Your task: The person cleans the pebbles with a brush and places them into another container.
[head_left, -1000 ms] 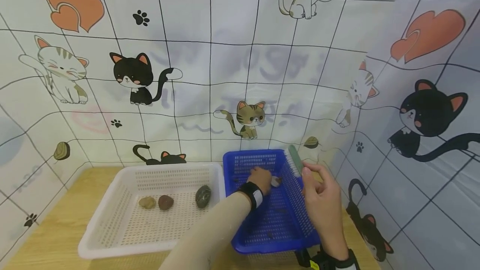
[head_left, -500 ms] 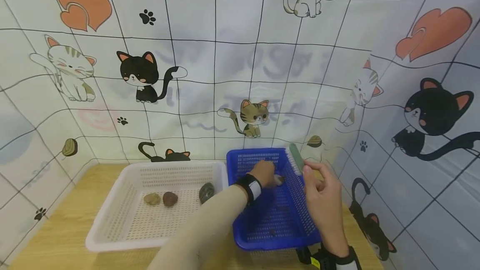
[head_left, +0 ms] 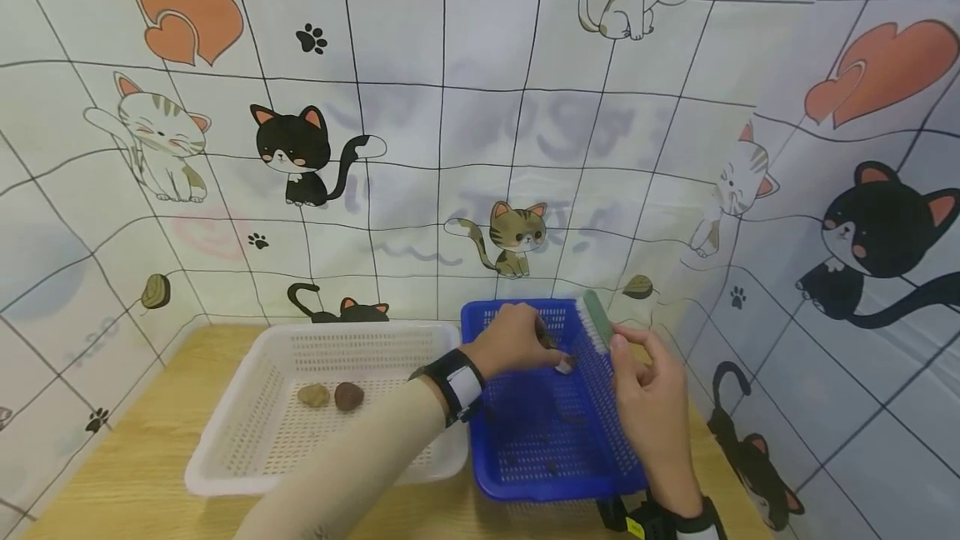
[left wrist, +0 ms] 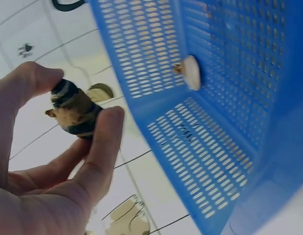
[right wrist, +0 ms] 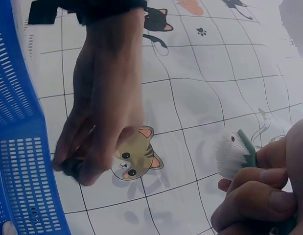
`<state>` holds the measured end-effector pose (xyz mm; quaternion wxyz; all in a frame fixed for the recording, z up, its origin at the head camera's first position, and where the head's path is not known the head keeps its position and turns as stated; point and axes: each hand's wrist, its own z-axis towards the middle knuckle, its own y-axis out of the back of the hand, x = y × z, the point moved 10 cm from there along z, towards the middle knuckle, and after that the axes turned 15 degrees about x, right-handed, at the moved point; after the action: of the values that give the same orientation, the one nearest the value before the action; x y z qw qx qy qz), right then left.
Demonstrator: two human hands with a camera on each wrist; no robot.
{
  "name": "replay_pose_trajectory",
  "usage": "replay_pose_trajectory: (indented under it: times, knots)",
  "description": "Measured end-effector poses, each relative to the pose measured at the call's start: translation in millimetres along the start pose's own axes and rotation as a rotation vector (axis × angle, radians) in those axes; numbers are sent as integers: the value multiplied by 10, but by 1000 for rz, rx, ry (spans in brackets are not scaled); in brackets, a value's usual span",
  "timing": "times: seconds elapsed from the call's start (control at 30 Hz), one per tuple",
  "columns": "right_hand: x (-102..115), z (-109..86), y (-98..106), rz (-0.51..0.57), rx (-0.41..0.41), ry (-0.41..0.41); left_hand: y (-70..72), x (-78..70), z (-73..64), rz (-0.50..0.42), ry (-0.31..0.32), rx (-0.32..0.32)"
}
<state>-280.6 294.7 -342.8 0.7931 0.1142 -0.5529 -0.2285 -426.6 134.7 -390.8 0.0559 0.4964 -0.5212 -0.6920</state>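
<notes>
My left hand is above the blue basket, pinching a dark striped stone between thumb and fingers. A tan, dirt-like patch clings to one side of the stone. At the basket's right side, my right hand grips a green brush whose white bristles face left. A whitish stone lies in the blue basket, partly behind the left fingertips in the head view. In the white basket sit a yellowish stone and a reddish-brown stone.
Both baskets stand side by side on a wooden table. Small dark bits lie on the blue basket's floor. A cat-patterned sheet hangs behind and on the right. My left forearm covers part of the white basket.
My left hand has risen from inside the blue basket with the striped stone in its fingers. The right hand and brush hardly moved. My left arm now hides the dark stone seen earlier.
</notes>
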Motion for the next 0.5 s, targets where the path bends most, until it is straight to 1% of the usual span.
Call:
replay_pose_trajectory:
  times: [0.17,0.27,0.37,0.5]
  knots:
    - [-21,1,-13,1,4,6,153,-82,-276,-47,-100,-70]
    - [-5,2,-27,18,9,16,207,-113,-433,-98,-147,-95]
    - [7,7,-47,28,20,24,260,-126,-599,-186,-194,-113]
    - [24,0,-59,45,31,26,305,-132,-795,-358,-255,-117]
